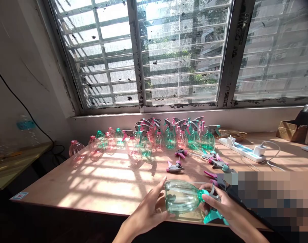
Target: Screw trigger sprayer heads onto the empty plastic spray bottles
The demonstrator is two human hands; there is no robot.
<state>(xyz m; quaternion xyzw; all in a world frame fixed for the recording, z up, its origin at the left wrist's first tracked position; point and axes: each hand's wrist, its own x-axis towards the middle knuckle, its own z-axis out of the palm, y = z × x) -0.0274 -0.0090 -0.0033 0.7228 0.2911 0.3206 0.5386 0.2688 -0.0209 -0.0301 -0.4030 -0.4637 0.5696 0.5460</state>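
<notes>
Sunlight falls in barred stripes across a wooden table beneath a window. A clear green spray bottle lies sideways in a person's two hands at the table's front edge, its base to the left. The left hand cups the base, thumb above and fingers below, apparently to steady it. The right hand has thumb and fingers clamped on the turquoise-and-grey trigger sprayer at the neck, the trigger hanging downward; the sideways hold seems to give each hand one end.

Behind, bottles with sprayers crowd together below the sill, while bottles without sprayers stand to the left, perhaps kept apart as a separate group. Loose pink-and-grey sprayer heads lie midway, within easy reach. A white power strip sits to the right.

Some right-hand fingers are hidden, and how tightly the collar sits cannot be told. Pixelated blocks cover the lower right; overlapping bottles cannot be counted reliably.
</notes>
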